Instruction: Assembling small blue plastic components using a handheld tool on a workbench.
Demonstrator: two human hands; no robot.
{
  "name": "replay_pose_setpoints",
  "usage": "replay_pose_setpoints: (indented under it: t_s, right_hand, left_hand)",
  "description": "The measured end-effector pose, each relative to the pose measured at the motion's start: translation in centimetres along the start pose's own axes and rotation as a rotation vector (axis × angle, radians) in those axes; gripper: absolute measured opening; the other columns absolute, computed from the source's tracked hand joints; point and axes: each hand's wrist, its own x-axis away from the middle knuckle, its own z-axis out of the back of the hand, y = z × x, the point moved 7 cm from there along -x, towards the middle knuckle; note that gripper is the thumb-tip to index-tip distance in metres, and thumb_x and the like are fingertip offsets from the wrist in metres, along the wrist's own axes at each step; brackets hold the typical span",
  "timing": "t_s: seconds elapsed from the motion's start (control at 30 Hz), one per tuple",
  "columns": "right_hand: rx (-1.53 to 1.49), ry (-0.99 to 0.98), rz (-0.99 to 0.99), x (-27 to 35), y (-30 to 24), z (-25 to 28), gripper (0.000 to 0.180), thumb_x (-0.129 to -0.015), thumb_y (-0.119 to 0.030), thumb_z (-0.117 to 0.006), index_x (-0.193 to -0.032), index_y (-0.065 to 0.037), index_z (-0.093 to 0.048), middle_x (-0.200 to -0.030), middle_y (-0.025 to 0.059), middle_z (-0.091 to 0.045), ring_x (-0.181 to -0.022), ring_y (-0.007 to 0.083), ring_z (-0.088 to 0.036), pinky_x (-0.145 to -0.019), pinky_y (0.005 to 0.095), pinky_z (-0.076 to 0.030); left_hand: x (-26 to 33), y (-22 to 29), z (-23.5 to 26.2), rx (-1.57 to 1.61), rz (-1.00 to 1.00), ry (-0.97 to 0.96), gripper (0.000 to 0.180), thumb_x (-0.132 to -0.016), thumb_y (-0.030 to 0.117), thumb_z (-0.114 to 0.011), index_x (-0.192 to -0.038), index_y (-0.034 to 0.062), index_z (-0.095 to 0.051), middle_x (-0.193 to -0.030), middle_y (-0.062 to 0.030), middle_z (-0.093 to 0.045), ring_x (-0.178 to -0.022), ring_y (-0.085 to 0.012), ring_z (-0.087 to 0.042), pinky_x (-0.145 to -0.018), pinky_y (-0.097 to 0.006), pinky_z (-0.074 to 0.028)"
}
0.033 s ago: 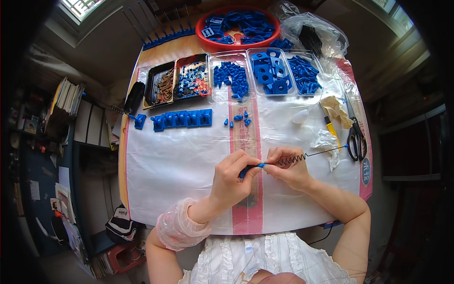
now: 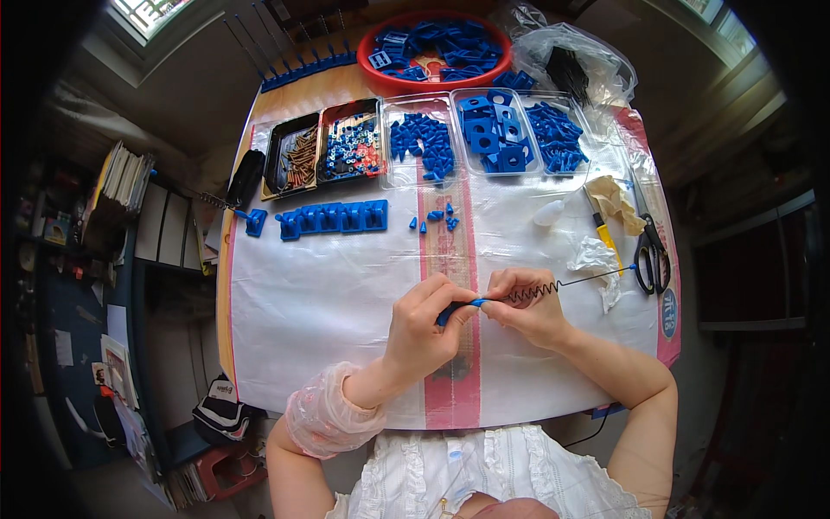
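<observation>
A small blue piece (image 2: pixel 456 309) sat over the middle of the table, above the pink stripe of the white sheet (image 2: pixel 320 303), pinched between thumb and fingers of the left hand (image 2: pixel 424 329). Its tip met a thin rod (image 2: pixel 596 276) wound with a dark spring (image 2: pixel 532 293). The right hand (image 2: pixel 523 307) was curled shut around the near end of that spring, touching the left hand's fingertips. The rod ran on to the right, ending in a small blue tip near the scissors (image 2: pixel 650 253).

Just beside the rod lay crumpled clear wrap (image 2: pixel 596 259) and a yellow-handled knife (image 2: pixel 603 232). Further up the sheet a few loose blue bits (image 2: pixel 437 221) were scattered, with a row of blue blocks (image 2: pixel 333 217) to their left. Behind them stood a line of trays: a black tray of brown screws (image 2: pixel 296 158), a tray of mixed small parts (image 2: pixel 353 149), and three clear trays of blue parts (image 2: pixel 484 134). At the far edge stood a red bowl (image 2: pixel 432 52) of blue parts, beside a clear bag (image 2: pixel 571 65).
</observation>
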Motion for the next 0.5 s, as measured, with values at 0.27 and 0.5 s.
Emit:
replay_pose_setpoints:
  t_s: [0.27, 0.5]
  right_hand:
    - [0.013, 0.001, 0.006, -0.03, -0.15, 0.01, 0.010, -0.088, 0.006, -0.079, -0.088, 0.002, -0.070, -0.087, 0.0032, -0.067, -0.076, 0.0044, -0.059, -0.062, 0.0207, -0.044]
    - [0.001, 0.001, -0.002, 0.04, 0.10, 0.07, 0.010, -0.088, 0.007, -0.079, -0.088, 0.003, -0.070, -0.088, 0.0031, -0.067, -0.076, 0.0046, -0.060, -0.063, 0.0206, -0.046]
  left_hand:
    - [0.07, -0.18, -0.03, 0.006, 0.013, -0.005, 0.015, -0.083, -0.002, -0.081, -0.095, 0.0016, -0.073, -0.081, -0.0106, -0.062, -0.068, -0.0281, -0.062, -0.059, -0.038, -0.047]
    - [0.06, -0.06, -0.07, 0.007, 0.019, -0.001, 0.014, -0.083, -0.001, -0.081, -0.095, 0.0015, -0.073, -0.081, -0.0104, -0.062, -0.067, -0.0273, -0.062, -0.058, -0.037, -0.047]
